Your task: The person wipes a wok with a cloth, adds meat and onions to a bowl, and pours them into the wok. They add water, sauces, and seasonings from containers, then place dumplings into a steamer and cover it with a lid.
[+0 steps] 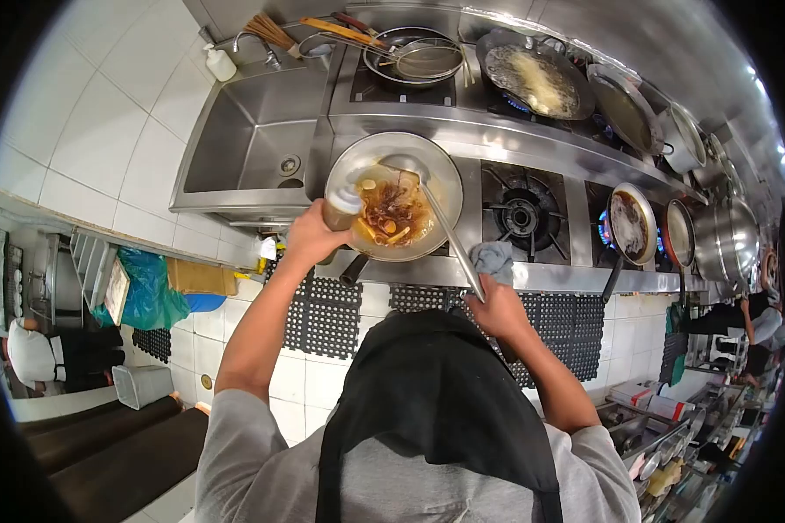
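Observation:
My left hand (312, 234) is closed round a bottle (344, 206) with a pale cap, tilted over the left side of a wide pan (333, 166). My right hand (499, 307) grips the handle of a metal ladle (449, 231); a grey cloth (494, 260) lies bunched against that hand. The ladle's bowl rests inside the pan, near its upper part. Brown liquid and pale pieces of food (392, 209) sit in the pan. The pan's dark handle (352, 268) points toward me, below my left hand.
An unlit burner (523, 216) is right of the pan. Beyond it, a smaller pan (632, 225) sits over blue flame. Food bubbles in a wok (536, 80) at the back. A sink (222, 122) is at left. Other people (33, 353) stand at far left and far right.

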The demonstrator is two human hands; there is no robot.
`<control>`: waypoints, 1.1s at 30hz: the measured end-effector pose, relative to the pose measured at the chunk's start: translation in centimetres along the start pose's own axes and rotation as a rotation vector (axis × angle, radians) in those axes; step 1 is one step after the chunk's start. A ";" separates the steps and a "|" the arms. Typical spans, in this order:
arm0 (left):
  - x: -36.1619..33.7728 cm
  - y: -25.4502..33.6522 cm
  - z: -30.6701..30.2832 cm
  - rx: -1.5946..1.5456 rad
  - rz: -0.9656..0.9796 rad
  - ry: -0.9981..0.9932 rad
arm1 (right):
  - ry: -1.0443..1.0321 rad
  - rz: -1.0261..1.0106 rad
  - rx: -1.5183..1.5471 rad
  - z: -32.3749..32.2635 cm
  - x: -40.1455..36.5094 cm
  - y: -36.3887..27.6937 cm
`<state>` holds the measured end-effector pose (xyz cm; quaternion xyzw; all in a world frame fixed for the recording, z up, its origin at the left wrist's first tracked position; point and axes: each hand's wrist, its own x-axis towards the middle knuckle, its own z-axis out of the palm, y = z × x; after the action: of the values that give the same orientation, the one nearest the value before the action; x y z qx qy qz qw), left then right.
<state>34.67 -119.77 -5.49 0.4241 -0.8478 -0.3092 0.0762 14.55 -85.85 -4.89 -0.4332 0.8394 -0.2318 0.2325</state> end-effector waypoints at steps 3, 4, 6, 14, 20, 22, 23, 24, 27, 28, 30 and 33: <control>-2.2 -0.1 -1.3 -0.309 0.068 0.191 | 0.063 0.019 -0.065 2.0 1.7 1.7; -3.2 0.3 -2.1 -0.347 0.058 0.224 | 0.110 -0.025 -0.097 3.5 2.1 3.1; -5.3 0.0 -2.8 -0.420 0.059 0.270 | -0.146 0.237 0.380 3.8 2.3 2.3; -14.6 -1.0 -3.0 -0.657 -0.049 0.188 | -0.803 0.697 2.072 1.4 2.9 0.6; -18.4 -2.2 -1.1 -0.753 -0.124 0.140 | -0.395 0.420 0.629 -2.3 1.4 -5.0; -19.1 -2.7 -0.3 -0.792 -0.158 0.134 | -0.303 0.356 0.408 -3.0 0.5 -5.5; -19.4 -2.9 0.2 -0.807 -0.165 0.127 | -0.210 0.220 0.278 -3.2 0.0 -5.5; -19.5 -3.1 0.8 -0.822 -0.173 0.119 | -0.120 0.083 0.149 -3.3 -0.5 -5.5; -19.7 -3.7 2.3 -0.835 -0.171 0.103 | 0.067 -0.092 -0.118 -1.8 -1.3 -4.0; -19.7 -3.6 2.5 -0.831 -0.176 0.091 | 0.108 -0.079 -0.210 -0.4 -1.1 -2.0; -19.6 -3.0 2.6 -0.830 -0.181 0.064 | 0.055 -0.013 -0.331 -0.5 -0.5 -1.5; -19.5 -3.9 3.2 -0.819 -0.160 0.016 | 0.041 -0.097 -0.322 0.5 -0.5 0.3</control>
<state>48.29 -105.15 -7.75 0.4257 -0.6185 -0.6224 0.2211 14.94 -85.35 -5.34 -0.4999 0.8484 -0.1140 0.1316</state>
